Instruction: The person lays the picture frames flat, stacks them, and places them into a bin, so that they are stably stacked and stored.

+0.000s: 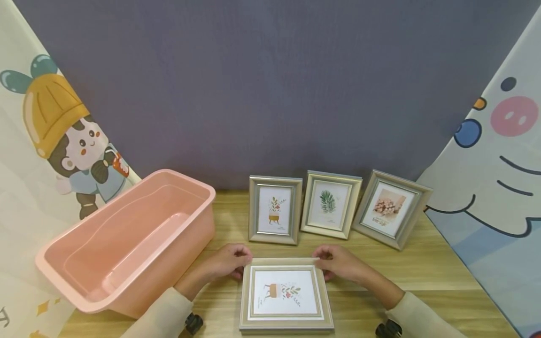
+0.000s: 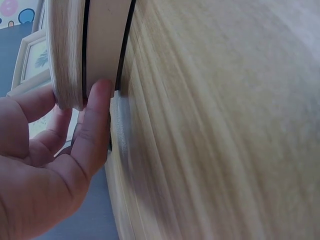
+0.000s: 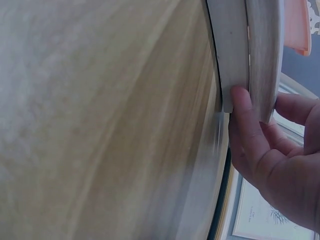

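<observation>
A beige picture frame (image 1: 286, 324) lies face up at the table's front, its potted-plant print turned sideways. My left hand (image 1: 231, 261) grips its far left corner, and my right hand (image 1: 338, 263) grips the far right one. In the left wrist view, thumb and fingers of the left hand (image 2: 55, 175) pinch the edge, which shows two layers with dark lines between. The right wrist view has the right hand (image 3: 285, 160) holding a similar layered edge (image 3: 265, 55). Whether these layers are one thick frame or two stacked, I cannot tell.
Behind the hands stand three picture frames: a potted-plant print (image 1: 274, 210), a green-leaf print (image 1: 328, 204) and a pinkish-brown print (image 1: 389, 209). A pink plastic tub (image 1: 200, 206) sits at the left. A grey backdrop (image 1: 270, 94) rises behind the wooden table (image 1: 422, 272).
</observation>
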A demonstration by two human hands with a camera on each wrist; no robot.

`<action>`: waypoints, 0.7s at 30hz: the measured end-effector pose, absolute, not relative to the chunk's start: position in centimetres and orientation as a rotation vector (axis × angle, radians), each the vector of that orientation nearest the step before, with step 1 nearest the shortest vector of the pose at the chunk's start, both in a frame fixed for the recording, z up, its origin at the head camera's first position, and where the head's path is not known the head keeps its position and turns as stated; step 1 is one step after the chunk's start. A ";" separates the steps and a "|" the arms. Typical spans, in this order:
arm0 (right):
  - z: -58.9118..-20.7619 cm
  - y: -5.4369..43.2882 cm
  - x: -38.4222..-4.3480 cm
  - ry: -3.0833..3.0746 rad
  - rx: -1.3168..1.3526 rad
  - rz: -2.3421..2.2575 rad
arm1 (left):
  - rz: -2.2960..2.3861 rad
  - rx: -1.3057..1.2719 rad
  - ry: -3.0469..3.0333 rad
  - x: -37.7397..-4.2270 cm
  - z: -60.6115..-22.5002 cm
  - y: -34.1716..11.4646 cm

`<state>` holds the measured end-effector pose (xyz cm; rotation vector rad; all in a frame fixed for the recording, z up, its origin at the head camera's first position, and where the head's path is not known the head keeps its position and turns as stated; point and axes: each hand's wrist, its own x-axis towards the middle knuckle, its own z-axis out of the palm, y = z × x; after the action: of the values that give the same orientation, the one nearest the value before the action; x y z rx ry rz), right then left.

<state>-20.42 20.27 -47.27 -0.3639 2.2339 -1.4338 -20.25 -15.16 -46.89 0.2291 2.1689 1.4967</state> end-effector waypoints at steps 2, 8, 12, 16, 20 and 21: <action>-47.2 20.3 -20.4 2.238 -0.363 -1.427 | 1.489 0.231 2.176 -20.3 -46.9 -15.2; -47.0 20.3 -20.6 2.237 -0.366 -1.394 | 1.462 0.227 2.196 -20.5 -46.9 -15.2; -46.6 20.5 -20.7 2.297 -0.397 -1.339 | 1.464 0.237 2.214 -20.5 -46.8 -15.2; -46.3 20.8 -21.2 2.405 -0.445 -1.285 | 1.482 0.251 2.255 -20.8 -46.5 -15.2; -45.7 20.8 -21.7 2.450 -0.476 -1.321 | 1.511 0.197 2.331 -21.4 -46.2 -15.2; -45.5 20.8 -21.8 2.462 -0.478 -1.332 | 1.526 0.178 2.353 -21.5 -46.1 -15.2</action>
<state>-21.79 20.79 -45.46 -0.4778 2.4624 -1.3323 -21.54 -15.18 -46.09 0.1776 2.3533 1.5256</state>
